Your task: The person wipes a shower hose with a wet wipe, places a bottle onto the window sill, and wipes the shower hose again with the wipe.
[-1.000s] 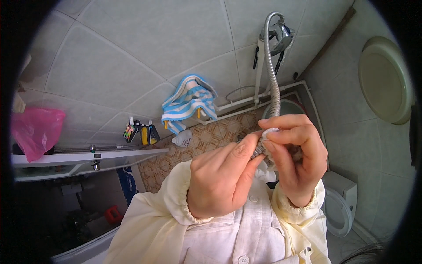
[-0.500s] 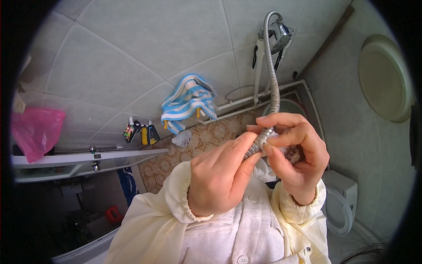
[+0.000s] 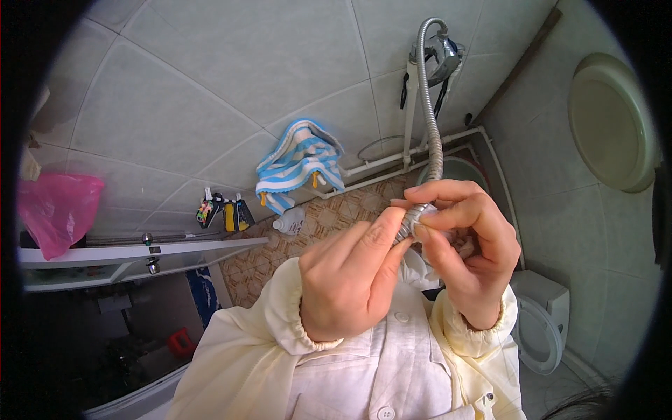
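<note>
A flexible metal shower hose [image 3: 430, 115] arches up from the mixer tap [image 3: 444, 61] on the wall and runs down into my hands. My left hand [image 3: 348, 280] is closed around the hose, thumb and fingers pinching it. With thumb and fingers my right hand [image 3: 479, 245] presses a crumpled whitish cloth [image 3: 465, 246] against the ribbed metal, just beyond the left fingertips. Part of this cloth is bunched inside the right palm. Both hands are in front of my chest, and the hose's lower end is hidden behind them.
A blue-and-white striped towel [image 3: 301, 164] hangs at the wall above a white bottle [image 3: 289, 221]. White pipes [image 3: 381, 165] run low along the wall. A toilet [image 3: 539, 329] is at right, a pale round basin [image 3: 610, 124] on the right wall, a pink bag [image 3: 61, 210] at left.
Both hands are still on the hose. The right hand and cloth have shifted slightly left, and less hose shows between the hands. The hose has swung a little left.
</note>
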Motion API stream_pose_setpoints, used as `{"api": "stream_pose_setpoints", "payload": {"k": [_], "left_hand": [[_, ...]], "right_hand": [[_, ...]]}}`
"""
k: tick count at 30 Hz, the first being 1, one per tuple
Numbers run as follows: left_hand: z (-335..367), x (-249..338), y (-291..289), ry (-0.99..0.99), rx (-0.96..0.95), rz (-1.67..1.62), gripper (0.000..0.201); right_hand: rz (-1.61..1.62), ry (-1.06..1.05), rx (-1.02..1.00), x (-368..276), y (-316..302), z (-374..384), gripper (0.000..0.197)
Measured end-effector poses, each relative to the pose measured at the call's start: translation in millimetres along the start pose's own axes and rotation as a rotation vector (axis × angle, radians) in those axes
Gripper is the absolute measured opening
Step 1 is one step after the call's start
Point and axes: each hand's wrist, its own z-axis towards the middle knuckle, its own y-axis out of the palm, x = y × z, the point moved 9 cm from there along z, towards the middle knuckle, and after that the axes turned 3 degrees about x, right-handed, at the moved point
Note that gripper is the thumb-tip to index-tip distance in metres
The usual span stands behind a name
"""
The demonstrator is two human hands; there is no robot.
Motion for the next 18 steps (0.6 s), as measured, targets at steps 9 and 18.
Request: {"api": "stream_pose_setpoints", "payload": {"k": [9, 18], "left_hand": [[-3, 1, 3, 0.064, 0.032, 0.053, 0.030], [-8, -8, 4, 0.099, 0.107, -0.055, 0.034]], "right_hand": [[-0.192, -0.078, -0.012, -3, 9, 10, 0.010], [0.512, 0.237, 0.259, 34, -12, 1, 0.006]]}}
